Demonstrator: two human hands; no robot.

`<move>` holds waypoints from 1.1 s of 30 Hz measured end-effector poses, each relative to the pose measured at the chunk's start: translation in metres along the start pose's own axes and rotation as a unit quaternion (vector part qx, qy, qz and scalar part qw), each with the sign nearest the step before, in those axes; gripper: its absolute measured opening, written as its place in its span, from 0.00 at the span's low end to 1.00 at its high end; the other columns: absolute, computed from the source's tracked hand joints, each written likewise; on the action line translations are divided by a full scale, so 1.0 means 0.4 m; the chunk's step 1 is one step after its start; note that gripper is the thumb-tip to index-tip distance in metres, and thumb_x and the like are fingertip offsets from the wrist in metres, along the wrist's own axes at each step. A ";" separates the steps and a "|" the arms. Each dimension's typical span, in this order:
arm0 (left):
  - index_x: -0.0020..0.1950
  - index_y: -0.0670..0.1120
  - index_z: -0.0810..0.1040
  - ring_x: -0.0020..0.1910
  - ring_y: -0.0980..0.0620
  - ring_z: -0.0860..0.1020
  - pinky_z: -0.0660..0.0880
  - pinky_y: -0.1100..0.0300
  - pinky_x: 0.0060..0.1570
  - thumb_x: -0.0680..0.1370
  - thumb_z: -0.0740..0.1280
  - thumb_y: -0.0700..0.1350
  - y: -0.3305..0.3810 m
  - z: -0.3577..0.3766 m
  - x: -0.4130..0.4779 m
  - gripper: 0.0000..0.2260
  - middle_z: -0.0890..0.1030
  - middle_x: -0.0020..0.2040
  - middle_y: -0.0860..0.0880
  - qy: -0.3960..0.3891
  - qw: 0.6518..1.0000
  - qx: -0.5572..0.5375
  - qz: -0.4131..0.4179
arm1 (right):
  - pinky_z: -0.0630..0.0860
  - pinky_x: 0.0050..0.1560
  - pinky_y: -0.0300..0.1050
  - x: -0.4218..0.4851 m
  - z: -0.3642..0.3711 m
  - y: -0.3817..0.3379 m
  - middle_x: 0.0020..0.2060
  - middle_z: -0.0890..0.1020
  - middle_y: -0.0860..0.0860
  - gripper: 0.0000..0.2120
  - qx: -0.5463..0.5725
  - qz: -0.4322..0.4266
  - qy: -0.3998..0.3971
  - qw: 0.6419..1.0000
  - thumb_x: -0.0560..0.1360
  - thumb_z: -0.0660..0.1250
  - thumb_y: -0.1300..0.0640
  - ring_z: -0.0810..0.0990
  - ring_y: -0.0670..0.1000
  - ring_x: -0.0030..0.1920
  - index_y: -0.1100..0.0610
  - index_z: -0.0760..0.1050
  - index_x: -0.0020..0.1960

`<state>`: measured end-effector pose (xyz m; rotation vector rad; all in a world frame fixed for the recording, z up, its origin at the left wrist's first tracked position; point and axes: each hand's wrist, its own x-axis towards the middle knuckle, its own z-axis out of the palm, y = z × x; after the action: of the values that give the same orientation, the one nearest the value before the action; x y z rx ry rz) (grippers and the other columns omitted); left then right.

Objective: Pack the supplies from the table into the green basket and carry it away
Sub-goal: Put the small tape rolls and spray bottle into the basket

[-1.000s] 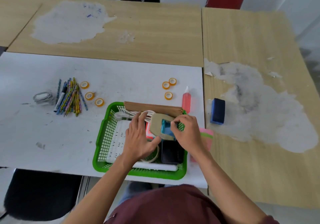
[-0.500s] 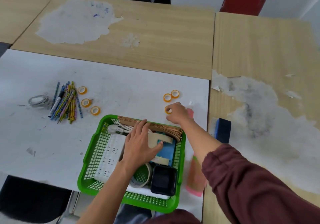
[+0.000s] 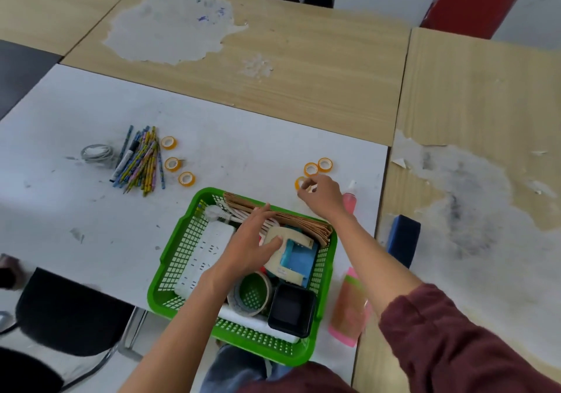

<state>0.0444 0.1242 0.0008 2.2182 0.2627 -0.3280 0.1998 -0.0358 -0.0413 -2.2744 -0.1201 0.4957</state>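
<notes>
Beyond the basket, the right hand has reached out and pinches a tape roll, next to pack; the left hand lies flat inside.

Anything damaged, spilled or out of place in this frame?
Yes. Two wood-grain tabletops have large pale patches where the veneer has peeled, one on the far table and one on the right table, which has loose flakes along its edge. The green plastic basket seems to slightly overhang the white table's near edge. Nothing looks spilled.
</notes>
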 end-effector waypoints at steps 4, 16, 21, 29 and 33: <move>0.59 0.52 0.79 0.55 0.58 0.79 0.74 0.61 0.54 0.81 0.65 0.53 0.032 -0.027 -0.010 0.10 0.82 0.55 0.56 0.098 0.977 -0.174 -0.070 | 0.71 0.42 0.42 -0.119 -0.011 -0.084 0.49 0.79 0.43 0.13 0.067 -0.100 -0.015 0.993 0.70 0.75 0.50 0.77 0.44 0.48 0.47 0.73 0.49; 0.50 0.46 0.80 0.34 0.57 0.80 0.74 0.67 0.37 0.81 0.66 0.43 -0.033 -0.052 -0.169 0.04 0.83 0.39 0.49 0.132 0.974 -0.161 -0.086 | 0.74 0.48 0.36 -0.184 0.006 -0.100 0.47 0.82 0.42 0.09 0.103 -0.131 -0.089 0.982 0.73 0.75 0.48 0.79 0.40 0.49 0.47 0.77 0.50; 0.54 0.52 0.80 0.41 0.58 0.79 0.77 0.56 0.44 0.80 0.67 0.50 -0.102 -0.031 -0.234 0.06 0.82 0.41 0.55 0.049 0.996 0.023 -0.067 | 0.73 0.51 0.45 0.012 0.022 -0.021 0.55 0.80 0.54 0.11 -0.004 0.002 0.010 1.000 0.78 0.67 0.55 0.79 0.55 0.57 0.57 0.75 0.59; 0.57 0.53 0.82 0.46 0.55 0.73 0.72 0.57 0.47 0.79 0.68 0.53 -0.135 -0.007 -0.252 0.10 0.77 0.47 0.56 0.053 0.991 0.124 -0.021 | 0.76 0.60 0.55 0.162 0.076 0.033 0.66 0.74 0.60 0.23 -0.160 0.073 -0.062 0.982 0.79 0.63 0.57 0.75 0.63 0.64 0.58 0.66 0.73; 0.58 0.52 0.81 0.46 0.57 0.73 0.72 0.59 0.48 0.77 0.70 0.52 -0.137 0.004 -0.257 0.11 0.75 0.47 0.57 0.057 0.994 0.081 -0.036 | 0.76 0.60 0.54 0.169 0.102 0.021 0.66 0.75 0.60 0.23 -0.127 0.093 -0.028 0.987 0.79 0.64 0.58 0.75 0.63 0.64 0.60 0.67 0.72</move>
<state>-0.0690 0.1489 -0.0071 2.3953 0.3912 -0.2695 0.2458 0.0025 -0.0935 -2.5349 0.0014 0.6743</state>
